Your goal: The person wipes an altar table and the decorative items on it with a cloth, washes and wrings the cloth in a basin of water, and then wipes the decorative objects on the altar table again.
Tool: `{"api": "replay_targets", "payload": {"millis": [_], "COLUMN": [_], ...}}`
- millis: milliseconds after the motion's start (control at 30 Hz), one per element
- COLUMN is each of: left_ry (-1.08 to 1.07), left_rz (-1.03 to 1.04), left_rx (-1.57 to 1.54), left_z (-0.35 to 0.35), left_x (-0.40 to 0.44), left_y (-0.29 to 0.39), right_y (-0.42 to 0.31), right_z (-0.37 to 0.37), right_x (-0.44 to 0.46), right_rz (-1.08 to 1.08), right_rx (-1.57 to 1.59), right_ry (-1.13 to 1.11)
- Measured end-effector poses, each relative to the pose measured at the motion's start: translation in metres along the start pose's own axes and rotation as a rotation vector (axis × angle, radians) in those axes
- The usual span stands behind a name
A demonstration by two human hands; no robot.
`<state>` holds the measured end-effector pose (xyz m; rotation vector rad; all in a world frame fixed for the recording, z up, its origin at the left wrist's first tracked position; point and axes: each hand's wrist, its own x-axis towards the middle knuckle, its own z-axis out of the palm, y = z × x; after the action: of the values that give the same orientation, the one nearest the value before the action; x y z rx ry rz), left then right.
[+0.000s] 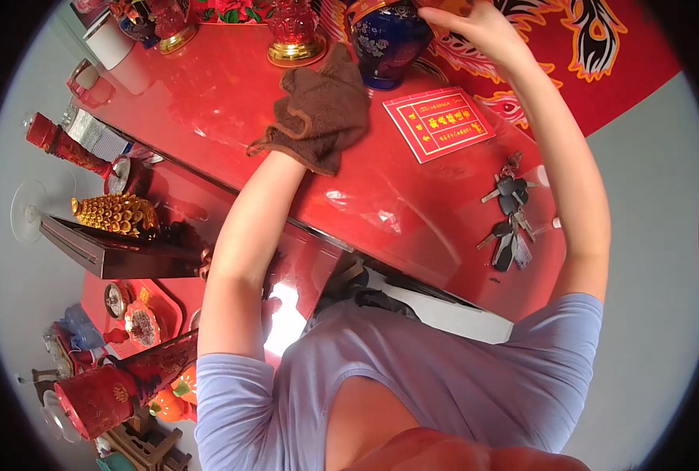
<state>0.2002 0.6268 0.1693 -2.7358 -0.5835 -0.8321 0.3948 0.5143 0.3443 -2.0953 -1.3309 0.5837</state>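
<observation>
Well, the one piece of plain writing is on the booklet (439, 123): yellow characters on red inside a white border, too small for me to read. It lies flat on the glossy red worktop (400, 208), with a bunch of keys (514, 200) near it. Behind, a red panel (640, 67) carries flame-like figures in black, white and orange. A lower red surface (184, 184) sits at the left, bearing a gold ornament (118, 216). Beyond that, a red tray (177, 312) holds a scalloped bowl (141, 323) of something greyish.

The blue vase (387, 49) stands on the worktop, just beside the brown cloth (318, 114). The right hand (475, 23) is at its top, thumb spread apart; the other fingers are cut off, so I cannot tell whether they grip. The cloth covers the left hand, hiding its fingers: pressed or spread, I cannot tell.
</observation>
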Motion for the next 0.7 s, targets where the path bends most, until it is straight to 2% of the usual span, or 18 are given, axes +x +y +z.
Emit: {"api": "replay_targets", "payload": {"millis": [33,100,167,200,233,300,400,433,467,567,633,700], "left_ry": [-0.012,-0.027,-0.043,-0.054,-0.065,-0.089,-0.141,-0.161,-0.186,-0.308,0.143,-0.133], "left_rz": [-0.002,0.007,0.005,0.009,0.011,0.017,0.027,0.029,0.030,-0.002,0.135,0.456], "left_rx": [0.000,0.001,0.000,0.002,-0.001,0.001,0.020,0.026,0.035,0.061,0.568,0.454], "left_z": [-0.002,-0.002,-0.004,-0.004,-0.005,-0.006,-0.011,-0.013,-0.015,-0.019,0.071,-0.004], "left_x": [-0.005,-0.011,-0.015,-0.015,-0.015,-0.017,-0.019,-0.020,-0.018,0.003,0.007,0.010], "left_y": [0.002,0.003,0.006,0.007,0.009,0.014,0.024,0.028,0.035,0.063,0.079,0.103], "right_y": [0.012,0.050,0.118,0.131,0.134,0.126,0.139,0.137,0.133,0.118,0.103,0.090], "right_z": [0.001,0.034,0.060,0.079,0.097,0.116,0.118,0.114,0.110,0.088,0.070,0.054], "right_x": [-0.006,-0.022,-0.005,-0.012,-0.023,-0.042,-0.052,-0.063,-0.076,-0.095,-0.093,-0.088], "right_rz": [0.000,-0.037,-0.216,-0.286,-0.358,-0.274,-0.258,-0.245,-0.299,-0.260,-0.115,-0.102], "right_rx": [0.102,0.212,-0.106,-0.214,-0.323,-0.574,-0.545,-0.548,-0.573,-0.610,-0.652,-0.842], "right_ry": [-0.021,0.215,0.015,0.041,0.067,0.050,-0.086,-0.152,-0.118,-0.300,-0.399,-0.247]}}
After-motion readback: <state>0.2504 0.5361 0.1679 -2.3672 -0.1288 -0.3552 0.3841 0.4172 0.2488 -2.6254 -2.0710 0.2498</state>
